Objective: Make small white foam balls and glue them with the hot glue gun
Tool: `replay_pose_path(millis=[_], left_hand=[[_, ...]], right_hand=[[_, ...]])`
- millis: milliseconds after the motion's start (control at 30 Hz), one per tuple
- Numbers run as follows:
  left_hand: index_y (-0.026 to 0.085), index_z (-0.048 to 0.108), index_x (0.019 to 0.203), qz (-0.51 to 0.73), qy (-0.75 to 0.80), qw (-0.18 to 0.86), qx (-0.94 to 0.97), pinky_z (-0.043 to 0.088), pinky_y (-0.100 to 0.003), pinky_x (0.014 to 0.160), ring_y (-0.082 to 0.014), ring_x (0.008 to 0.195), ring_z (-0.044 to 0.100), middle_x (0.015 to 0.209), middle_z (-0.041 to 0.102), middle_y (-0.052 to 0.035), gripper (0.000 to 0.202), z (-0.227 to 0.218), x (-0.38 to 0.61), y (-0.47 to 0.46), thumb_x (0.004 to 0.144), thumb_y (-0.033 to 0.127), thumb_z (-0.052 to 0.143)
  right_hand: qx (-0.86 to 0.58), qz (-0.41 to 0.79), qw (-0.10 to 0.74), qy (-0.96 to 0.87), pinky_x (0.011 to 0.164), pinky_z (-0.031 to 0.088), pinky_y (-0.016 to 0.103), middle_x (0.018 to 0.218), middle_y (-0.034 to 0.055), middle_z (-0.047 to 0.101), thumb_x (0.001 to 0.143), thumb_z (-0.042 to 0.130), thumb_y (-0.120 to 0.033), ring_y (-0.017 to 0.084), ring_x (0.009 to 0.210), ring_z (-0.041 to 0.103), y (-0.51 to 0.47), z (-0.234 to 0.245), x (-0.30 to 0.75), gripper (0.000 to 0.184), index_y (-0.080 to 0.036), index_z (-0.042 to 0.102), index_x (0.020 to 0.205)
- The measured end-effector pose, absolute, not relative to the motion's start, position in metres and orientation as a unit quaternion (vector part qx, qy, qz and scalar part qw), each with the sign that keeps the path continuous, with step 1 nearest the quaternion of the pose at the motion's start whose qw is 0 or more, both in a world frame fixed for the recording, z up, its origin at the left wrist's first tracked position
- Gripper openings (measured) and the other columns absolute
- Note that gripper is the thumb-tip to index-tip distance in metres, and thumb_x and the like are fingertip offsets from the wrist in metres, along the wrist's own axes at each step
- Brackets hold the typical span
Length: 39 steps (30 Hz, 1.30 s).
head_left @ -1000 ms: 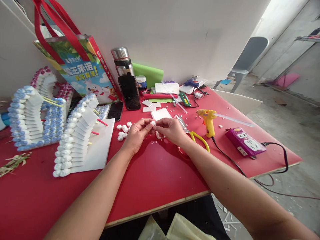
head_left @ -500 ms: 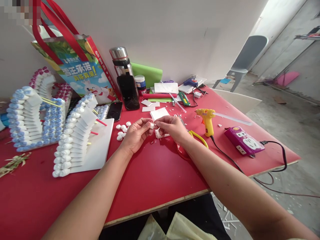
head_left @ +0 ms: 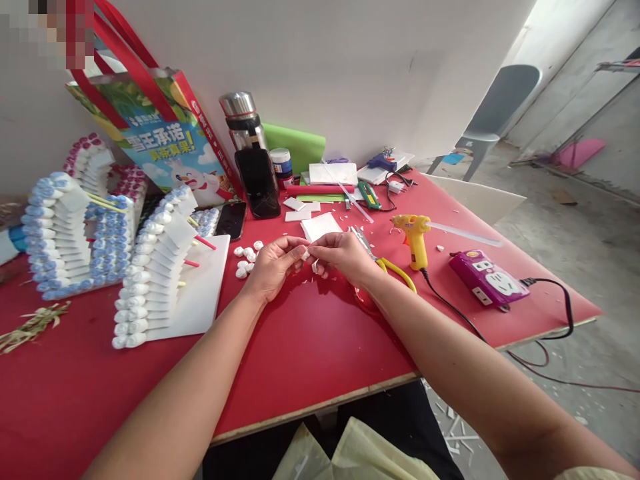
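Over the red table, my left hand (head_left: 273,267) and my right hand (head_left: 346,256) meet fingertip to fingertip. A small white rolled piece (head_left: 307,254) is pinched in the left fingers, and the right thumb and forefinger close on its other side. A thin white end (head_left: 315,267) hangs below the right fingertips. Beside my left hand lies a group of similar white rolls (head_left: 243,269). Under my right wrist are scissors (head_left: 400,273) with yellow and red handles. A white sheet (head_left: 320,227) lies just beyond the fingers.
To the left stand curved models (head_left: 150,267) of white and blue rolls, near a bag (head_left: 170,147). Behind are a steel flask (head_left: 239,113) and phone (head_left: 257,183). A yellow glue gun (head_left: 414,237) and purple power strip (head_left: 487,280), both corded, occupy the right.
Both hands stay together on the white piece, with the fingers slightly shifted around it. The view has moved a little. A white scrap seen under the right fingers no longer shows there.
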State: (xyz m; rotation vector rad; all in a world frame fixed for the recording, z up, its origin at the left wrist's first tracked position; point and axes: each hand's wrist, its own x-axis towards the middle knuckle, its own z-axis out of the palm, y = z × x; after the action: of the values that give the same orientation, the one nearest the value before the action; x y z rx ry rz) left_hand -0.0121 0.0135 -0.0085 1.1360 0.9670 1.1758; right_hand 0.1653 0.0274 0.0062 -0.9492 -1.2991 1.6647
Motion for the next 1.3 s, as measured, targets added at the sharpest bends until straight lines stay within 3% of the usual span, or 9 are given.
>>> replay_pose_path(millis=[167,300,533,767,1000,1200,1300], left_hand=[[0.014,0.072,0.090,0.505,0.429,0.587,0.465,0.048,-0.023,0.071,-0.0093,0.068,0.059,0.078,0.067,-0.0015,0.027,-0.0064,-0.0111,0.0116,0.071,0.030,0.085],[0.016,0.075,0.096,0.491,0.417,0.602,0.472,0.050,-0.027,0.082,-0.0125,0.079,0.063,0.085,0.071,-0.0037,0.028,-0.0047,-0.0110,0.0105,0.073,0.029,0.084],[0.015,0.076,0.101,0.488,0.403,0.606,0.481,0.050,-0.025,0.074,-0.0118,0.075,0.062,0.084,0.071,-0.0046,0.026,-0.0084,-0.0166,0.0135,0.079,0.030,0.079],[0.016,0.076,0.099,0.492,0.412,0.605,0.472,0.053,-0.028,0.080,-0.0127,0.077,0.064,0.087,0.072,-0.0043,0.027,-0.0089,-0.0178,0.0133,0.075,0.029,0.082],[0.015,0.077,0.101,0.483,0.395,0.640,0.448,0.054,-0.028,0.084,-0.0126,0.079,0.065,0.090,0.073,-0.0059,0.027,-0.0074,-0.0171,0.0126,0.077,0.027,0.081],[0.015,0.077,0.100,0.481,0.399,0.639,0.448,0.054,-0.028,0.082,-0.0134,0.080,0.066,0.088,0.073,-0.0061,0.027,-0.0066,-0.0155,0.0119,0.076,0.026,0.081],[0.015,0.077,0.102,0.471,0.397,0.646,0.451,0.054,-0.027,0.080,-0.0126,0.077,0.065,0.086,0.072,-0.0056,0.028,-0.0056,-0.0154,0.0118,0.076,0.025,0.081]], right_hand=[[-0.396,0.646,0.395,-0.519,0.042,0.049,0.021,0.057,0.0018,0.067,0.077,0.074,-0.028,0.011,0.044,0.059,0.0305,0.0048,0.1653,0.018,-0.015,0.063,0.076],[-0.408,0.618,0.402,-0.538,0.041,0.047,0.021,0.058,0.0022,0.068,0.077,0.070,-0.026,0.011,0.043,0.058,0.0322,0.0033,0.1648,0.013,-0.016,0.062,0.075],[-0.408,0.607,0.394,-0.556,0.042,0.048,0.021,0.062,0.0025,0.070,0.080,0.067,-0.029,0.011,0.045,0.058,0.0317,0.0060,0.1645,0.013,-0.017,0.062,0.077],[-0.425,0.512,0.397,-0.632,0.035,0.040,0.021,0.053,-0.0006,0.064,0.083,0.060,-0.027,0.013,0.041,0.056,0.0294,-0.0021,0.1620,0.010,-0.019,0.060,0.076],[-0.418,0.541,0.392,-0.616,0.038,0.041,0.021,0.048,-0.0023,0.060,0.084,0.060,-0.028,0.011,0.039,0.053,0.0306,0.0031,0.1643,0.013,-0.018,0.059,0.076],[-0.447,0.462,0.388,-0.660,0.043,0.041,0.020,0.054,-0.0023,0.065,0.082,0.062,-0.026,0.010,0.043,0.056,0.0283,0.0033,0.1646,0.009,-0.018,0.061,0.078],[-0.441,0.479,0.393,-0.650,0.040,0.039,0.020,0.054,-0.0026,0.065,0.081,0.061,-0.024,0.011,0.041,0.054,0.0278,0.0034,0.1641,0.007,-0.019,0.060,0.076]])
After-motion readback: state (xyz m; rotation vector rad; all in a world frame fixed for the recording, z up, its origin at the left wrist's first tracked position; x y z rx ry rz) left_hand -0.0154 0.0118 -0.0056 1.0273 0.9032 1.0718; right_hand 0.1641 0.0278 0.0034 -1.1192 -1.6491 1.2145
